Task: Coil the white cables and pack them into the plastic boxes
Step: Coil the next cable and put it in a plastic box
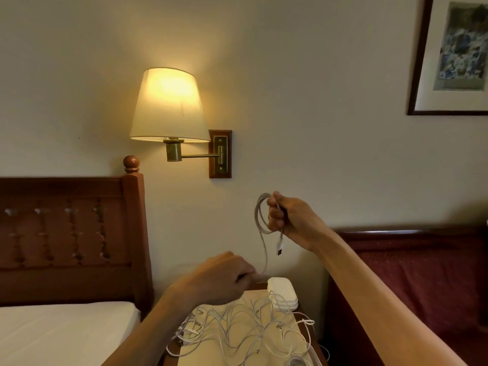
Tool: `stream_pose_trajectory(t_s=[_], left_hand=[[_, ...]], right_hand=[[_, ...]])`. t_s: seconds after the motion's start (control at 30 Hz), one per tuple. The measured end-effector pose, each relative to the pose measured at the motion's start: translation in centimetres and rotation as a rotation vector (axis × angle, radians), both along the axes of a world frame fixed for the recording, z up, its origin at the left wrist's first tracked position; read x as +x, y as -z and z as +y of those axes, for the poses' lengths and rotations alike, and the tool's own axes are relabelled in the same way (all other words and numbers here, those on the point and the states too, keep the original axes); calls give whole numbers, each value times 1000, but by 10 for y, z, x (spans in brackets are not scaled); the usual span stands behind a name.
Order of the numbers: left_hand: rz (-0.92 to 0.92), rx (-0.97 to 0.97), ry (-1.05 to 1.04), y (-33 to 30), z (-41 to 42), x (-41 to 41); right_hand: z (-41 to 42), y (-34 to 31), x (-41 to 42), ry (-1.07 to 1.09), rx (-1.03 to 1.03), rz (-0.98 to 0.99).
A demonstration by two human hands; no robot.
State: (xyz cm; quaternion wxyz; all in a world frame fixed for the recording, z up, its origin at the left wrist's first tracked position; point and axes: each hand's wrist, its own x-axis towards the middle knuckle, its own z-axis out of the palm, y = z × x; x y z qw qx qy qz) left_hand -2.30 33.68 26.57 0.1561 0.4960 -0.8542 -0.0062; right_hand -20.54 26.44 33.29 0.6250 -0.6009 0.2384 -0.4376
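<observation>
1. White thin cable loops (260, 215) hang from the right hand (286, 220), which grips them up in the air.
2. The left hand (224, 278) pinches the same cable lower down.
3. More loose white cables (245, 331) lie tangled on the worktop (266, 295), with stacked white plastic boxes (282, 293) at its back edge.

The right hand (286, 220) is raised above the nightstand (307, 336), gripping a coiled cable (260, 220) whose USB plug (280, 248) hangs just below its fingers. One strand runs down from the coil to the left hand (224, 280), lower and to the left, which pinches it. Just right of the left hand sits a stack of plastic boxes (284, 293) on the nightstand. Below both hands, loose cables (245, 331) lie tangled over the nightstand top. The bed headboard (71, 233) stands far left of the left hand; the wall lamp (170, 107) hangs above it. A framed picture (454, 56) hangs high, up right of the right hand.
</observation>
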Motion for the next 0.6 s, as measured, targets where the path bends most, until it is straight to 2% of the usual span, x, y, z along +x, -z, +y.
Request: stream_pose_trajectory(t_s=[0.1,0.2,0.33,0.4,0.5,0.6], left_hand=[[15,-111,101,-25,13,-10],[59,-321,153,-31,12,-9],[53,-654,135,-27,3,-6],[56,-756,109,-30,-2,-5],[127,-796,65,-35,-11,3],[250,-708,-48,-35,-22,9]], right_hand=[[6,8,5,-8,-96,121],[11,15,6,-11,-193,199],[16,24,11,28,-338,341],[18,29,13,-5,-362,352],[20,29,10,-66,-300,308],[18,26,9,-121,-233,269]])
